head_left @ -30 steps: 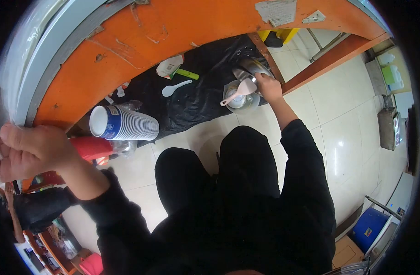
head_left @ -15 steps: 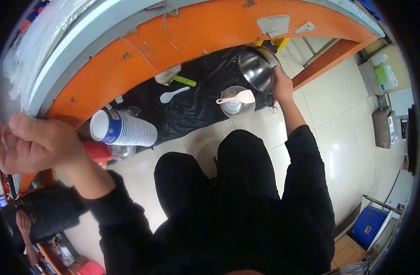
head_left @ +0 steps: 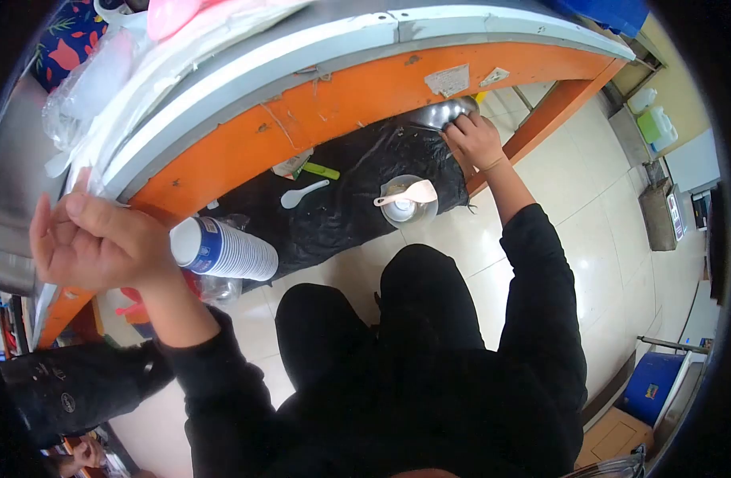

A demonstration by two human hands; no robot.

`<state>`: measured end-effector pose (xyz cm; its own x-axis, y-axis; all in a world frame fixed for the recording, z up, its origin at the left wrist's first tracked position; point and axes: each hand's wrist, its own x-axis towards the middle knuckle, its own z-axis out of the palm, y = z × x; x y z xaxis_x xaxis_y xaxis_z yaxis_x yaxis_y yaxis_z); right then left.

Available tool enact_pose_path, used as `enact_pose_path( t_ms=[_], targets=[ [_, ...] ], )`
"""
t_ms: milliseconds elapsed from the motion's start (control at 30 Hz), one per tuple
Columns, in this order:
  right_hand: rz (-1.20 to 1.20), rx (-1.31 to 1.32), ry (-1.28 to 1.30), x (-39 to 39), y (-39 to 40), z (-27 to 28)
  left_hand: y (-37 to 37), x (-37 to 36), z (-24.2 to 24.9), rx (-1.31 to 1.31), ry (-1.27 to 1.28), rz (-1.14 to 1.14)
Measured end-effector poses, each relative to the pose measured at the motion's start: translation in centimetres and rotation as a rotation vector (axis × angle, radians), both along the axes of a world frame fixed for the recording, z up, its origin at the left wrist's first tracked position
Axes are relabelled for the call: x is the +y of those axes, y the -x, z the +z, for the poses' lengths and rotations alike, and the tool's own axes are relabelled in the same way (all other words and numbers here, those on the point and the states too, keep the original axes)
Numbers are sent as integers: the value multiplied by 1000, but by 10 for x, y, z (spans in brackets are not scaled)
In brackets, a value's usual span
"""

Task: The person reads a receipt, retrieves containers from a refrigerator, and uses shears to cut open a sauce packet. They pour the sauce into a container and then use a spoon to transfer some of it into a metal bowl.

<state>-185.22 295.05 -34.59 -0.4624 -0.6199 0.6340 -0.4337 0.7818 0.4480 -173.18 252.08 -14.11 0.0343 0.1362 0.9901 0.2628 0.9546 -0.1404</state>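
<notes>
My right hand point(head_left: 475, 140) grips the rim of a shiny metal bowl point(head_left: 439, 115), which is partly hidden under the orange table edge. Near the table's left edge, my left hand point(head_left: 98, 239) is raised with its fingers loosely curled apart and nothing in it. Below the bowl, a pale pink scoop point(head_left: 413, 193) lies across a clear container point(head_left: 393, 213) on the black cloth point(head_left: 341, 203). A white spoon point(head_left: 303, 193) and a green-handled item point(head_left: 322, 170) lie farther left. Beside my left wrist is a stack of paper cups point(head_left: 226, 248).
An orange table side point(head_left: 365, 92) with a metal edge curves across the front, and its leg point(head_left: 525, 139) stands at the right. Plastic bags point(head_left: 102, 88) lie on top at the left. Another person's hand point(head_left: 86, 454) shows at the lower left. A blue bin point(head_left: 651, 388) stands lower right.
The metal bowl and my right hand have moved farther under the table edge, and the bowl is now more hidden. The view has shifted, showing more of the tabletop.
</notes>
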Motion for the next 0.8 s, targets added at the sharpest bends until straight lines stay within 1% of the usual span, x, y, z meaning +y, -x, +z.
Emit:
enact_pose_path(
  t_ms=[100, 133, 200, 233, 267, 300, 333, 367, 400, 433, 467, 500, 533, 567, 633, 667, 700, 767, 800],
  targets=[
    [46, -2, -9, -2, -7, 16, 4, 12, -4, 23, -183, -239],
    [21, -59, 43, -4, -11, 19, -3, 10, -1, -80, -117, -141],
    [-19, -242, 265, -14, -16, 16, 1, 12, 0, -17, -153, -222],
    [-116, -388, 385, -21, -21, 18, 2, 12, -1, 13, -166, -255],
    [-102, -459, 574, -29, -21, 12, 2, 12, -2, 5, -174, -274],
    [-94, -573, 725, -38, -27, 12, 2, 13, -2, -4, -180, -297],
    [-88, -673, 864, -43, -27, 1, 4, 14, -5, 19, -204, -294],
    [24, -775, 945, -45, -20, -24, 7, 14, -4, 38, -230, -296],
    [61, -893, 940, -51, -20, -42, 0, 13, -1, 19, -165, -116],
    [150, -1105, 1048, -65, -28, -44, 1, 12, -1, 46, -168, -124],
    [137, -1245, 1073, -75, -27, -59, 5, 12, -1, 73, -168, -137],
    [242, -1268, 887, -90, -34, -48, 3, 12, -1, 54, -163, -122],
    [276, -1468, 911, -105, -34, -53, 2, 12, -1, 34, -158, -107],
    [238, -1566, 835, -116, -34, -57, 0, 12, -1, 15, -153, -92],
    [306, -1734, 760, -138, -40, -53, -6, 17, 0, -102, -112, -71],
    [238, -1730, 660, -145, -46, -40, -5, 17, -3, -97, -136, -83],
    [177, -1719, 564, -151, -54, -20, -14, 20, 8, -131, -56, 47],
    [46, -1834, 502, -143, -60, -21, -9, 18, 16, -126, -94, -96],
    [19, -1896, 532, -131, -67, -24, -15, 20, 20, -213, -129, -94]
  ],
)
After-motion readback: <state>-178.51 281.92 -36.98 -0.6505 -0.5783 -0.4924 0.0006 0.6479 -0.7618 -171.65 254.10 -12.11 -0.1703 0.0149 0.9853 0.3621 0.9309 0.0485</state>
